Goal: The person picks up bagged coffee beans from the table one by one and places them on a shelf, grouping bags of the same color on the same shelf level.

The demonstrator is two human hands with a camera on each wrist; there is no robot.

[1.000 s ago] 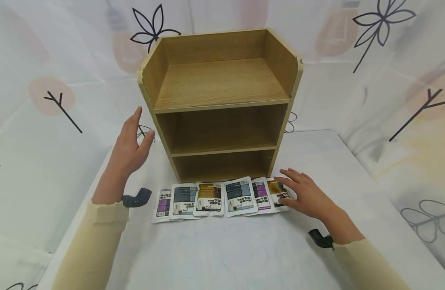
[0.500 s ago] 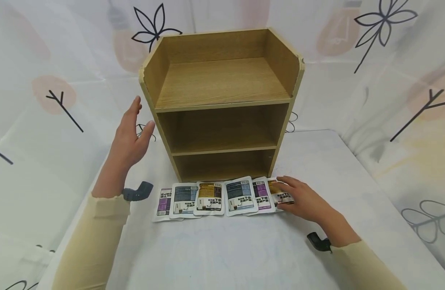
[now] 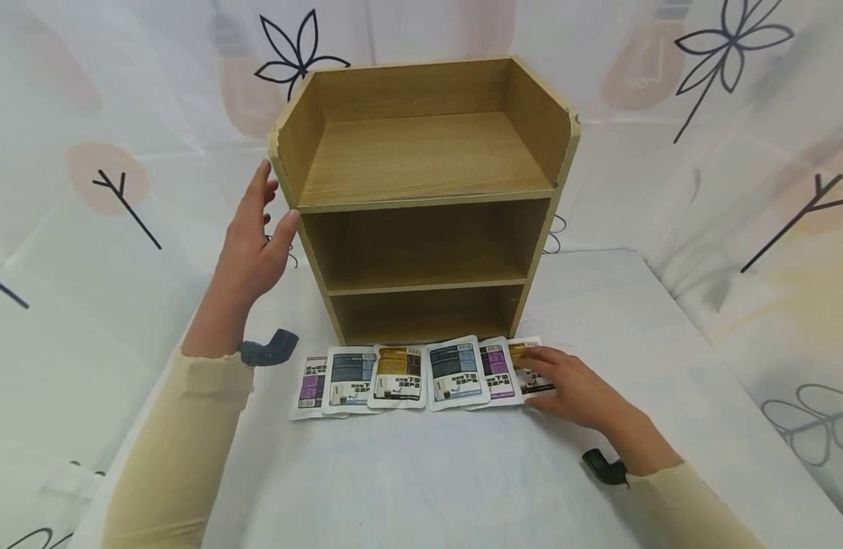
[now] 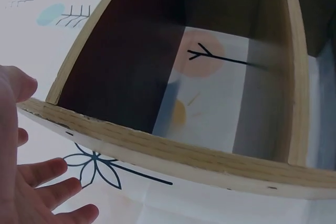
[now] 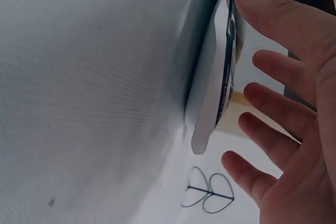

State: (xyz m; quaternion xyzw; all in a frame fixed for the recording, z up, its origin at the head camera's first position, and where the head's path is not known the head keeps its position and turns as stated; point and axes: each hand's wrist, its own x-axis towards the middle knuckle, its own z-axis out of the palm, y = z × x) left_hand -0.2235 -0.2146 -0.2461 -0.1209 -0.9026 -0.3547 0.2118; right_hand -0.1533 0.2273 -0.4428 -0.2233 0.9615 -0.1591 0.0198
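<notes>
My left hand (image 3: 252, 248) is raised beside the left side panel of a wooden shelf unit (image 3: 428, 200), thumb toward its front edge and fingers behind. In the left wrist view the spread fingers (image 4: 50, 190) curve loosely around the panel's edge; contact is unclear. My right hand (image 3: 575, 393) hovers over the rightmost packet, a flat white pouch with a brown label (image 3: 522, 351), covering part of it. Seen from the right wrist, its fingers are spread beside the pouch (image 5: 210, 85), not gripping it. A purple-labelled pouch (image 3: 498, 370) lies just left of that one.
The row continues left with a blue pouch (image 3: 455, 375), a brown pouch (image 3: 398, 374), another blue pouch (image 3: 351, 371) and a purple pouch (image 3: 312, 393), some overlapping. They lie on a white-covered table (image 3: 407, 480) before the unit. Patterned cloth (image 3: 153, 76) hangs around.
My left hand has risen along the shelf unit's left side and come nearer its edge. My right hand has moved slightly left and down over the rightmost pouch.
</notes>
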